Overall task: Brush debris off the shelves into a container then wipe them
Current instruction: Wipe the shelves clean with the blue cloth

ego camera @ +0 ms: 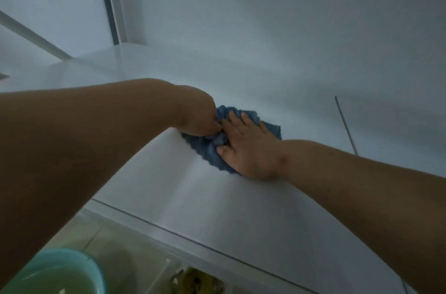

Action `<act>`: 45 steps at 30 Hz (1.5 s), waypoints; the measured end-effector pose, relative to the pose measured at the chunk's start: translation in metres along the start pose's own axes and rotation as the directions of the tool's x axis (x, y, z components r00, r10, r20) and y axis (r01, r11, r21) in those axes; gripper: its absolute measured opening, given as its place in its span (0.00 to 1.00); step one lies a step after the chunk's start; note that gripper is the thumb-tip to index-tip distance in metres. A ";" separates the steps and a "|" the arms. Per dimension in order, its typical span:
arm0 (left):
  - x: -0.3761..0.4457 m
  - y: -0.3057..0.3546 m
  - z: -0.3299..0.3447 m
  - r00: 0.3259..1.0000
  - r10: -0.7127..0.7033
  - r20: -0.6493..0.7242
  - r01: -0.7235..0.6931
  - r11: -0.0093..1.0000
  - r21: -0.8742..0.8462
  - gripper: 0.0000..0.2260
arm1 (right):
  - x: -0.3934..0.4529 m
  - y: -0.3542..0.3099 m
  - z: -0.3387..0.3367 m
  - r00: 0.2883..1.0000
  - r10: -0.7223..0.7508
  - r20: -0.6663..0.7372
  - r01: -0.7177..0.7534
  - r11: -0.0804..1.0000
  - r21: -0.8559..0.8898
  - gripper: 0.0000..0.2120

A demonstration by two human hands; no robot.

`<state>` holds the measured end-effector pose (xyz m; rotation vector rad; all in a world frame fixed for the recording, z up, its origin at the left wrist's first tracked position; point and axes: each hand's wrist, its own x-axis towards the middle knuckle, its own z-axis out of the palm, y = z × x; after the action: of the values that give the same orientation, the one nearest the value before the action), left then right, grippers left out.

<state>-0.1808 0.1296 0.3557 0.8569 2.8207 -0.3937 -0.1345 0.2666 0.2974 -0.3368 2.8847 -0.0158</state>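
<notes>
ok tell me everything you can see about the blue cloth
The blue cloth looks like soft, nubbly towelling, bunched and creased, not spread flat. It lies on the white shelf, well back from its front edge. The right hand presses on it with straight fingers, thumb at its near edge. The left hand grips its bunched far side, fingers hidden. Its edges look slightly ragged.

The cloth [210,146] is blue with a nubby weave, the shelf [217,209] plain white, and the bowl [79,262] at lower left pale turquoise.
</notes>
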 end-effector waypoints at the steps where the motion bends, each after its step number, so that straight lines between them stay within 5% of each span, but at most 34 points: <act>1: -0.011 -0.002 -0.001 1.000 -0.008 -0.012 0.009 1.000 0.022 0.20 | -0.010 -0.007 -0.001 1.000 -0.017 0.016 0.017 1.000 0.007 0.32; 6: -0.057 0.003 0.005 0.998 0.067 0.008 -0.067 0.997 0.024 0.16 | -0.061 -0.030 0.000 0.988 -0.123 0.097 0.119 0.992 0.045 0.34; 12: -0.105 0.006 0.039 0.935 0.239 -0.261 -0.239 0.971 0.030 0.10 | -0.103 -0.045 0.007 0.976 -0.147 0.159 0.147 0.989 0.015 0.33; 16: -0.086 0.003 0.047 0.929 0.192 -0.316 -0.211 0.977 -0.028 0.14 | -0.073 -0.028 0.005 0.993 -0.110 0.043 0.110 0.994 0.001 0.34; 21: -0.032 -0.003 0.064 0.952 0.223 -0.212 -0.166 0.952 0.256 0.17 | -0.024 -0.013 0.006 0.997 0.043 -0.065 -0.043 0.999 -0.004 0.31; 25: -0.049 -0.003 0.068 0.898 0.348 -0.270 -0.269 0.918 0.291 0.14 | -0.044 -0.028 0.013 0.996 0.024 -0.086 -0.024 1.000 0.008 0.31; 27: -0.074 -0.004 0.070 0.807 0.449 -0.384 -0.357 0.888 0.289 0.12 | -0.067 -0.036 0.016 0.998 -0.025 -0.059 0.027 0.999 0.026 0.32; 33: -0.140 -0.011 0.086 0.854 0.331 -0.402 -0.392 0.917 -0.077 0.17 | -0.120 -0.069 0.019 0.988 -0.141 0.070 0.138 0.989 0.049 0.33; 38: -0.161 -0.032 0.091 0.905 0.196 -0.379 -0.269 0.951 -0.150 0.15 | -0.108 -0.103 0.017 0.982 -0.173 0.075 0.169 0.984 0.052 0.33; 45: -0.134 -0.079 0.101 0.948 0.000 -0.317 -0.062 0.981 -0.184 0.26 | -0.043 -0.134 0.015 0.979 -0.201 -0.036 0.203 0.976 0.080 0.36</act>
<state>-0.1070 -0.0334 0.3071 0.9994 3.0614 0.0272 -0.0600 0.1462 0.2982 -0.6170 2.8531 -0.1771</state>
